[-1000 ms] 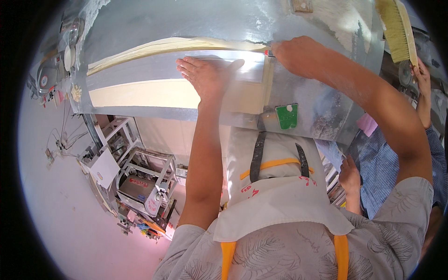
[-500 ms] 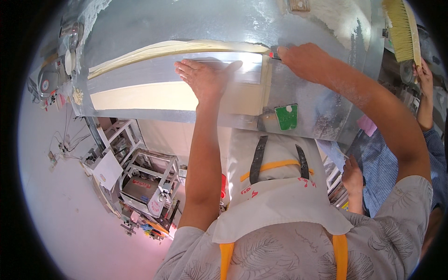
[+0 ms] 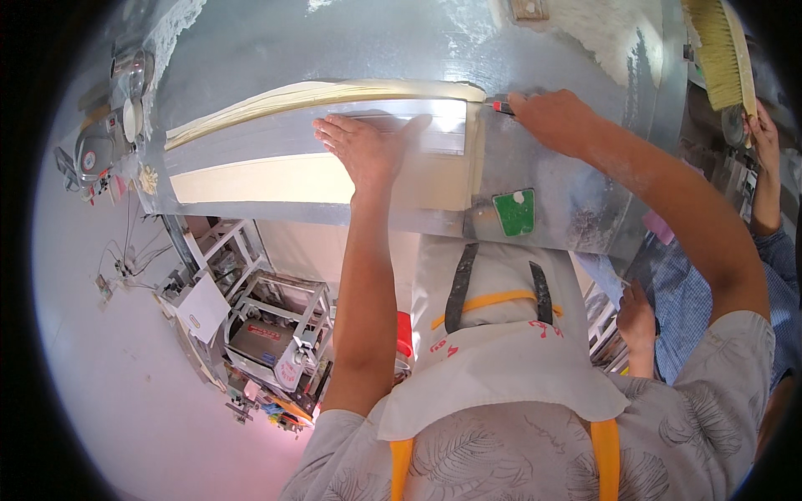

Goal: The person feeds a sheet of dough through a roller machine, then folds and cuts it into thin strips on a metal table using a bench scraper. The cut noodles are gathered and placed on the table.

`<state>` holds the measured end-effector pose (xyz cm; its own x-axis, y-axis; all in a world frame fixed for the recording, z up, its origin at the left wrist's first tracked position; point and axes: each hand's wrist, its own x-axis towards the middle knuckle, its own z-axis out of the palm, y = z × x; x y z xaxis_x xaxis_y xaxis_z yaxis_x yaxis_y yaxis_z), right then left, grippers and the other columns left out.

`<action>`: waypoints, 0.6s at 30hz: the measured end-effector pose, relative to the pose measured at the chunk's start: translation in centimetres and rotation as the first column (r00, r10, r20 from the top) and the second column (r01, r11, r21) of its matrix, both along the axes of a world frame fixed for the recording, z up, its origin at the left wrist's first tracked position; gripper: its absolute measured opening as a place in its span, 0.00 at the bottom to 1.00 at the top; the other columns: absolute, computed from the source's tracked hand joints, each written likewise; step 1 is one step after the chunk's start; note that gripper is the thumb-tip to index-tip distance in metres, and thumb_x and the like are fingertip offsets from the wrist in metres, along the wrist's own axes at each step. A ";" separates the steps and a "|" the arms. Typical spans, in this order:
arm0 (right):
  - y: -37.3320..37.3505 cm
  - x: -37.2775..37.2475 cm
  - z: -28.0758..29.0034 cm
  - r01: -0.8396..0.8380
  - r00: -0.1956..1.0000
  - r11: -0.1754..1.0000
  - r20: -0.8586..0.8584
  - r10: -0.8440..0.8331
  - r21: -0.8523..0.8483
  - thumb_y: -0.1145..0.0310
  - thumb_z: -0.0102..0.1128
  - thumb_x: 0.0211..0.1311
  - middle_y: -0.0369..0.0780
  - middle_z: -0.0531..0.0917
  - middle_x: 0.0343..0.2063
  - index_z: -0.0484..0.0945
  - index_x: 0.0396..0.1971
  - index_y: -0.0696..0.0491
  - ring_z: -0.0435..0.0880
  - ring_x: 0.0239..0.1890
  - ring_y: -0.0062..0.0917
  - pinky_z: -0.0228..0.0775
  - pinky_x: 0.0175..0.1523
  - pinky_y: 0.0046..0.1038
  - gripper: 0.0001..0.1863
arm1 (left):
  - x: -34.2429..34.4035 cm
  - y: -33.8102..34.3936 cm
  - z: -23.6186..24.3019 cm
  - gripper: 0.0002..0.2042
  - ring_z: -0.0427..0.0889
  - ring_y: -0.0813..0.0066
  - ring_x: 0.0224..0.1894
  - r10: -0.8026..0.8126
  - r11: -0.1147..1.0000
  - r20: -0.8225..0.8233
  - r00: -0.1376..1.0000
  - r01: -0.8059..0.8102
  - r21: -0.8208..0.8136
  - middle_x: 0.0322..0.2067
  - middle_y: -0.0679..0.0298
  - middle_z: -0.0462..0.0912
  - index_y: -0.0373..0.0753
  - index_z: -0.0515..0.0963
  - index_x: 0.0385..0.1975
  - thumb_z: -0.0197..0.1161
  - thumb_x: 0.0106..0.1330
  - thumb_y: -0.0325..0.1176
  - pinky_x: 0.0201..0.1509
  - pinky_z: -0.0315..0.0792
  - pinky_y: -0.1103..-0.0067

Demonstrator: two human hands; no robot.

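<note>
A pale sheet of dough lies on the metal worktop, with a wide flat metal straightedge across it. My left hand rests flat on the straightedge, fingers stretched out and thumb to the right. Along the far edge of the straightedge runs a narrow, layered strip of dough. My right hand is closed around a small knife with a red and dark handle, just off the right end of the dough. Its blade is too small to make out.
A green scraper lies near the front edge of the worktop. Flour covers the far right, beside a small wooden block. To the right, another person's hand holds a bristle brush. A scale stands far left.
My right hand has drawn the knife slightly right and nearer, away from the end of the dough strip. My left hand stays flat on the straightedge. The whole view has shifted a little.
</note>
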<state>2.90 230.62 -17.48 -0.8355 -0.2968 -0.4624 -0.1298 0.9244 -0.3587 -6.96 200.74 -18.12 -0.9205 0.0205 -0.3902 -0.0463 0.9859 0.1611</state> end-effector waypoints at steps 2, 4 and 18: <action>0.5 0.5 -0.2 -0.017 1.000 0.999 0.001 0.017 0.027 0.71 0.55 0.72 0.48 0.86 0.34 0.70 0.47 0.55 0.89 0.39 0.46 0.81 0.39 0.47 0.08 | 0.0 0.0 0.0 0.82 0.31 0.29 0.82 0.010 1.000 -0.001 1.000 -0.009 0.008 0.77 0.22 0.33 0.10 0.35 0.74 0.75 0.43 0.79 0.86 0.35 0.53; 1.0 0.9 -0.1 0.006 1.000 1.000 0.025 -0.006 0.017 0.72 0.54 0.72 0.49 0.87 0.34 0.71 0.46 0.55 0.89 0.40 0.48 0.81 0.41 0.49 0.07 | -0.1 0.2 -0.1 0.81 0.31 0.31 0.83 0.028 0.999 -0.001 1.000 -0.028 0.020 0.78 0.24 0.33 0.12 0.35 0.75 0.77 0.43 0.77 0.86 0.34 0.53; 3.1 3.4 9.1 0.108 0.992 0.990 0.052 -0.113 0.092 0.61 0.51 0.80 0.51 0.86 0.32 0.69 0.48 0.55 0.87 0.35 0.52 0.78 0.39 0.51 0.12 | 0.4 0.0 0.1 0.78 0.36 0.25 0.81 -0.115 0.989 -0.085 0.990 0.106 -0.108 0.75 0.17 0.39 0.07 0.40 0.73 0.63 0.50 0.85 0.85 0.35 0.49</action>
